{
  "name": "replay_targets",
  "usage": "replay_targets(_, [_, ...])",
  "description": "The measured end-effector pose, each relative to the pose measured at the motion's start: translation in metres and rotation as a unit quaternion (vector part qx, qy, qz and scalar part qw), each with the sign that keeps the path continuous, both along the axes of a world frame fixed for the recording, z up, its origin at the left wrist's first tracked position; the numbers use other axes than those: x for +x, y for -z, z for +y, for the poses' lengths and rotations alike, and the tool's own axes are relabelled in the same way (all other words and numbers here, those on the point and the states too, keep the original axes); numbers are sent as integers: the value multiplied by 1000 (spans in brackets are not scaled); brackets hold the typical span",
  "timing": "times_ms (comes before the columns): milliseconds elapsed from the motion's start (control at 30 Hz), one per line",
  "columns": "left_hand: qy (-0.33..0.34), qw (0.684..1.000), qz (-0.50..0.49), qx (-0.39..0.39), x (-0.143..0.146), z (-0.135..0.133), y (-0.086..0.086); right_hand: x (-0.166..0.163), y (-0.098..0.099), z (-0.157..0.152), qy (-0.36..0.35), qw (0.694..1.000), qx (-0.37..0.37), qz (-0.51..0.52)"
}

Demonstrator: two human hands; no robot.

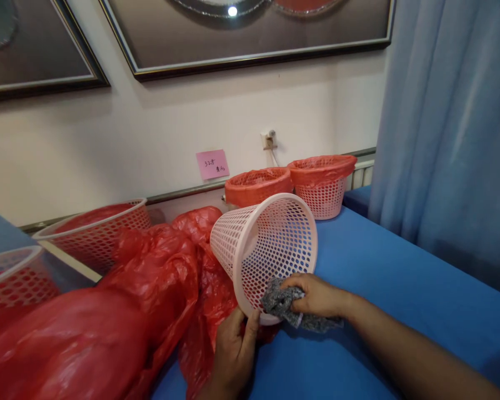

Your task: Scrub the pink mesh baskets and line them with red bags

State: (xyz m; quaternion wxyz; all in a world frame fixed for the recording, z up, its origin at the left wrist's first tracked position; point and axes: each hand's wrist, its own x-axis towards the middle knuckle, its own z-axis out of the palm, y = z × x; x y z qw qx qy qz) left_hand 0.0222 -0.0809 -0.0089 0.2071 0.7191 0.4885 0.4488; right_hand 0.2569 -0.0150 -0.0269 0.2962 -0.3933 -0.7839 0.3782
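A pale pink perforated plastic wastebasket (238,251) lies tilted on its side, its mouth turned toward me. My left hand (235,345) grips the lower left of its rim, thumb on the near side. In my right hand (316,294) is a bunched grey cloth (281,300), held at the lower inside of the rim. Part of the cloth hangs down over the blue surface (358,266). Crumpled red plastic bags (158,266) lie against the basket's left side.
Two more wastebaskets with red liners, a left one (256,189) and a right one (321,191), stand behind. Two baskets (95,230) (19,283) holding red plastic are at the left. A wall socket (269,140), a pink note (212,164) and a blue curtain (445,155) border the area.
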Motion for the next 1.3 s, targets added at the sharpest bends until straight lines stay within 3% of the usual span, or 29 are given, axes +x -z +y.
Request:
replay_targets(67, [0,1000,-6,-7,-2,0,2,-3,0,-2,-48,997,-31,46])
replay_targets(133, [-5,1000,2,6,-3,1,3,4,-1,2,-20,1000,-1,14])
replay_targets(200, [-11,999,14,28,-3,1,3,17,-3,10,111,988,81,-69])
replay_targets(267, [-7,999,15,38,-3,2,2,35,-6,18,260,945,150,-131])
replay_targets(367, [3,999,13,34,-2,2,2,53,-11,27,367,901,182,-143])
replay_targets(467, [10,1000,4,22,-1,2,1,49,-9,25,330,928,122,-124])
replay_targets(633, [57,996,37,-51,5,5,1,18,0,11,89,995,-42,-28])
replay_targets(700, [90,990,58,-89,7,6,2,12,2,9,9,989,-136,58])
replay_targets(767, [110,986,70,-103,9,8,6,11,2,9,-17,973,-196,120])
replay_targets(933, [161,980,72,-96,9,10,14,14,1,10,-45,969,-206,130])
replay_targets(1033, [146,987,56,-42,6,9,12,19,2,14,7,997,-74,34])
replay_targets(1133, [69,997,19,19,2,7,7,33,0,23,172,978,67,-96])
replay_targets(1200, [29,999,-1,37,0,5,5,43,-1,31,261,952,94,-127])
replay_targets(1300, [15,999,-11,42,-1,3,4,50,-3,35,301,942,93,-120])
